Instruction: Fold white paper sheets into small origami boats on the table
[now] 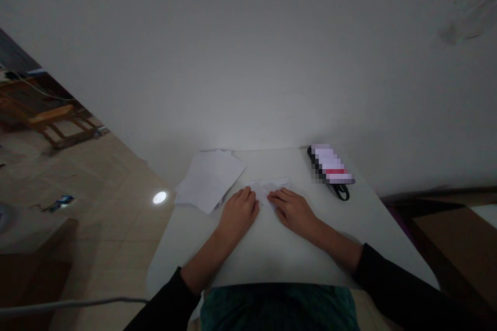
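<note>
A small sheet of white paper (272,184), apparently folded, lies on the white table (267,261) in front of me. My left hand (239,211) rests at its left end, fingers curled and pressed down on the edge. At the right end, my right hand (294,210) has its fingers bent together over the paper. Both hands cover parts of the sheet, so its full shape and folds are hidden. Just left of my left hand lies a loose pile of white paper sheets (212,178).
A pixelated flat item (332,163) with a dark edge and black strap lies at the table's back right. A pale wall (272,62) rises behind the table. Tiled floor (128,207) and a wooden stool (62,119) are at left; a brown box-like surface (458,243) is at right.
</note>
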Demonstrator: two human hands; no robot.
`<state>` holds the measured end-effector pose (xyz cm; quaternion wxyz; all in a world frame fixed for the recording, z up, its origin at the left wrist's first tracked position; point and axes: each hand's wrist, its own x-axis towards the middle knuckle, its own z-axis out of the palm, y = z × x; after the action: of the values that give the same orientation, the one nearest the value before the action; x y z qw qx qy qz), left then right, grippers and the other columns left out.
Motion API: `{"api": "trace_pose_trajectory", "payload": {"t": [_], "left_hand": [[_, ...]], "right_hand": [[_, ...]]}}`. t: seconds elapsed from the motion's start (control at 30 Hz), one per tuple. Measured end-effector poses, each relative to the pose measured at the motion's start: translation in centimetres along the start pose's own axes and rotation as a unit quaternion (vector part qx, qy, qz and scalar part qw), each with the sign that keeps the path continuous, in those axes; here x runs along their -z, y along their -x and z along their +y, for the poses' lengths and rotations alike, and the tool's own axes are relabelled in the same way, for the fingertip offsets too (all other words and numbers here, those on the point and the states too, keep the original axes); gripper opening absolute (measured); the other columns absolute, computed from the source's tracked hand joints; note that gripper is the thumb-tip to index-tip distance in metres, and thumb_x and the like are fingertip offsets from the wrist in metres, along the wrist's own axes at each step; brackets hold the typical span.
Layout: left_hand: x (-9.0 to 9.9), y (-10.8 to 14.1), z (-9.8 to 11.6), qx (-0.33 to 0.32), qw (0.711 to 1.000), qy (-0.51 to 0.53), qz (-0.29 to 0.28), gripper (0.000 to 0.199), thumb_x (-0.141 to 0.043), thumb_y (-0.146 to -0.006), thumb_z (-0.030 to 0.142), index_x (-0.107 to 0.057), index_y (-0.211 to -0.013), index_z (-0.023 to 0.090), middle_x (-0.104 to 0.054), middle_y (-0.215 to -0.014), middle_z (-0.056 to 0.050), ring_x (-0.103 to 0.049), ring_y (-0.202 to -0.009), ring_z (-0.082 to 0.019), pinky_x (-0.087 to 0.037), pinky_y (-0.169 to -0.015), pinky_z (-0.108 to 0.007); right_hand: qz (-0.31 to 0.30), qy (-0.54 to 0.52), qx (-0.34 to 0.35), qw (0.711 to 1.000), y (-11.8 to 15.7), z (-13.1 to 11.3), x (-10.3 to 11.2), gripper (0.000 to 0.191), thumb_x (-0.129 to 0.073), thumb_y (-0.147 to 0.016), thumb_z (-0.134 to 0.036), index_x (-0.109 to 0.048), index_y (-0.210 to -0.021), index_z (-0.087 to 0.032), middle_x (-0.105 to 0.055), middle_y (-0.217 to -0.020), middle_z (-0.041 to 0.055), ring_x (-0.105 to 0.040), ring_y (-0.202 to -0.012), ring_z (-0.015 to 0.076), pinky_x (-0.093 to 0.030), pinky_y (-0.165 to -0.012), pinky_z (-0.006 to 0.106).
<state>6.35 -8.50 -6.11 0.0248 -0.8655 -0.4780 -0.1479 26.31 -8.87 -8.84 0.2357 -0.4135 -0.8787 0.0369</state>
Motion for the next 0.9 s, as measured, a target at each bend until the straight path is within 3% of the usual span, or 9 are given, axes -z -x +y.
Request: {"api": "trace_pose_trajectory", "payload": {"t": [0.1, 0.23, 0.33, 0.4, 0.47, 0.57, 0.6, 0.73, 0.9], "left_hand": [[0.3, -2.1, 0.7, 0.004, 1.0, -0.022, 0.009, 0.011, -0.052, -0.091, 0.018, -0.06, -0.084, 0.016, -0.062, -0.092, -0.011, -0.062, -0.091, -0.026, -0.051, -0.083, -0.043], [0.2, -4.5, -0.2, -0.129, 0.975, 0.175, -0.053, 0.01, -0.053, -0.09, 0.014, -0.061, -0.086, 0.017, -0.061, -0.094, -0.006, -0.06, -0.088, -0.018, -0.05, -0.081, -0.032], [-0.4, -5.3, -2.6, -0.093, 0.953, 0.275, -0.088, 0.008, -0.064, -0.086, 0.025, -0.062, -0.083, 0.018, -0.059, -0.087, -0.002, -0.059, -0.077, -0.014, -0.049, -0.071, -0.027], [-0.9, -5.4, -4.1, -0.058, 0.957, 0.273, -0.08, 0.022, -0.078, -0.074, 0.033, -0.063, -0.08, 0.018, -0.058, -0.086, -0.002, -0.059, -0.081, -0.017, -0.049, -0.072, -0.028], [-1.4, -5.4, -4.9, -0.025, 0.964, 0.257, -0.066, 0.021, -0.077, -0.074, 0.031, -0.063, -0.077, 0.017, -0.059, -0.085, -0.002, -0.059, -0.082, -0.018, -0.049, -0.075, -0.03], [-2.0, -5.3, -4.1, -0.015, 0.981, 0.194, 0.003, 0.004, -0.061, -0.087, 0.019, -0.065, -0.086, 0.018, -0.062, -0.094, -0.005, -0.058, -0.094, -0.021, -0.047, -0.087, -0.037], [-2.2, -5.2, -3.4, -0.025, 0.984, 0.173, 0.026, 0.01, -0.055, -0.09, 0.016, -0.065, -0.092, 0.018, -0.062, -0.099, -0.007, -0.057, -0.098, -0.021, -0.046, -0.091, -0.039], [-2.5, -5.0, -1.2, -0.104, 0.974, 0.199, 0.006, 0.019, -0.051, -0.091, 0.017, -0.062, -0.106, 0.02, -0.063, -0.107, -0.007, -0.056, -0.105, -0.022, -0.045, -0.095, -0.039], [-2.2, -5.4, -2.2, -0.133, 0.944, 0.302, -0.027, 0.023, -0.067, -0.084, 0.029, -0.063, -0.106, 0.022, -0.063, -0.112, -0.006, -0.058, -0.108, -0.02, -0.044, -0.098, -0.038]], "right_hand": [[0.006, -0.012, -0.003, 1.0, 0.0, 0.1, 0.1, 0.042, -0.05, -0.079, -0.003, -0.065, -0.116, -0.016, -0.067, -0.11, 0.0103, -0.057, -0.102, 0.0258, -0.052, -0.091, 0.04], [0.003, -0.025, -0.019, 0.999, 0.0, 0.1, 0.3, 0.031, -0.052, -0.078, -0.005, -0.069, -0.1, -0.017, -0.067, -0.1, 0.0092, -0.057, -0.096, 0.0252, -0.054, -0.085, 0.038], [0.007, -0.041, -0.032, 0.999, -0.1, 0.2, 0.4, 0.034, -0.052, -0.078, -0.006, -0.068, -0.104, -0.02, -0.067, -0.102, 0.0076, -0.058, -0.098, 0.0242, -0.054, -0.082, 0.037], [0.013, -0.052, -0.045, 0.998, -0.3, 0.2, 0.4, 0.035, -0.052, -0.079, -0.006, -0.068, -0.106, -0.021, -0.068, -0.102, 0.0067, -0.059, -0.098, 0.0235, -0.054, -0.081, 0.036], [0.021, -0.06, -0.055, 0.996, -0.6, 0.2, 0.4, 0.03, -0.053, -0.081, -0.008, -0.07, -0.103, -0.021, -0.069, -0.099, 0.0065, -0.06, -0.096, 0.0231, -0.053, -0.08, 0.035], [0.036, -0.063, -0.056, 0.996, -0.9, 0.4, 0.3, 0.022, -0.054, -0.085, -0.012, -0.071, -0.097, -0.02, -0.068, -0.093, 0.0074, -0.059, -0.091, 0.023, -0.053, -0.079, 0.036], [0.041, -0.061, -0.057, 0.996, -1.0, 0.5, 0.3, 0.02, -0.054, -0.086, -0.014, -0.071, -0.096, -0.02, -0.067, -0.091, 0.0077, -0.059, -0.09, 0.0231, -0.053, -0.079, 0.036], [0.063, -0.07, -0.074, 0.993, -1.2, 1.6, 0.2, 0.015, -0.056, -0.089, -0.018, -0.07, -0.087, -0.022, -0.063, -0.086, 0.0074, -0.057, -0.087, 0.0234, -0.052, -0.077, 0.037], [0.1, -0.191, -0.079, 0.973, -1.4, 3.3, -0.3, 0.005, -0.064, -0.085, -0.019, -0.069, -0.085, -0.022, -0.062, -0.089, 0.0054, -0.059, -0.089, 0.021, -0.051, -0.079, 0.037]]}}
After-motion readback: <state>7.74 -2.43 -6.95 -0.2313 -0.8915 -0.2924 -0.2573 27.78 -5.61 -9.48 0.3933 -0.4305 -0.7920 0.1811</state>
